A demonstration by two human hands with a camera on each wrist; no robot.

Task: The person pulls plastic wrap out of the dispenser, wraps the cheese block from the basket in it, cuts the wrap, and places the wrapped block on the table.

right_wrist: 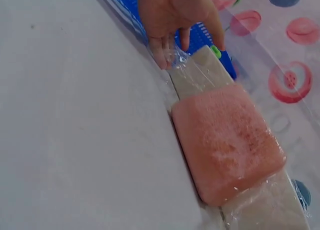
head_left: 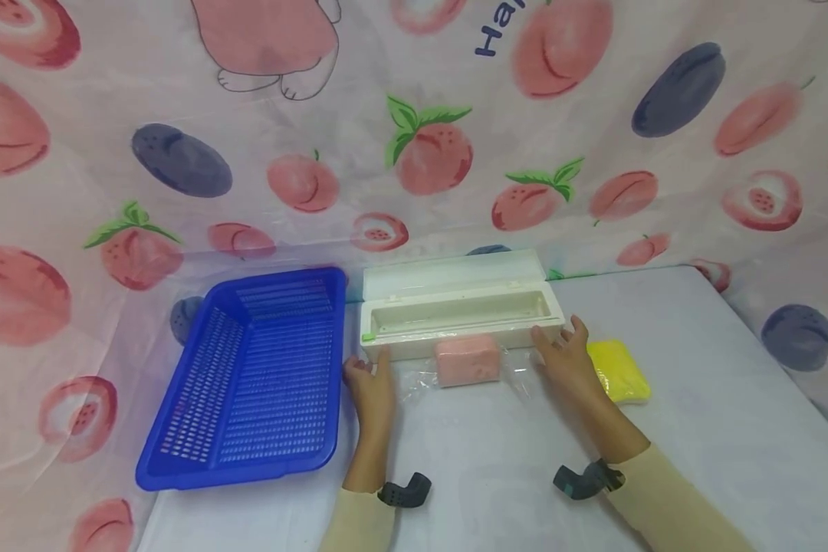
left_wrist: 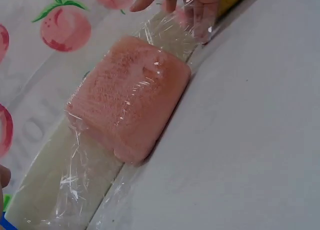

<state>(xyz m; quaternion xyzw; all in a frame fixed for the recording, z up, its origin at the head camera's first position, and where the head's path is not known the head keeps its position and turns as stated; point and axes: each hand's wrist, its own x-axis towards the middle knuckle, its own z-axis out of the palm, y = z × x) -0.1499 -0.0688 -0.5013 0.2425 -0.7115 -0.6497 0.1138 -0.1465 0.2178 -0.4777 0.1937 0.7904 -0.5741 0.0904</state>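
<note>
A pink block (head_left: 468, 360) wrapped in clear plastic film (head_left: 419, 381) sits against the front of a long white box (head_left: 403, 351) with its hinged lid raised, like a cling film dispenser. My left hand (head_left: 374, 391) is at the box's left front corner, beside the blue basket. In the right wrist view, the fingers of that left hand (right_wrist: 176, 20) reach down to the film's end. My right hand (head_left: 567, 360) is at the box's right front, fingers spread. Film overlaps the fingertips of the right hand (left_wrist: 192, 2) in the left wrist view.
A blue plastic basket (head_left: 336, 383) with slotted sides stands left of the white box. To the right of my right hand lies a yellow packet (head_left: 619, 372). Behind the table (head_left: 483, 475) hangs a fruit-printed cloth (head_left: 359, 69). A green tab (head_left: 368, 337) marks the box's left end.
</note>
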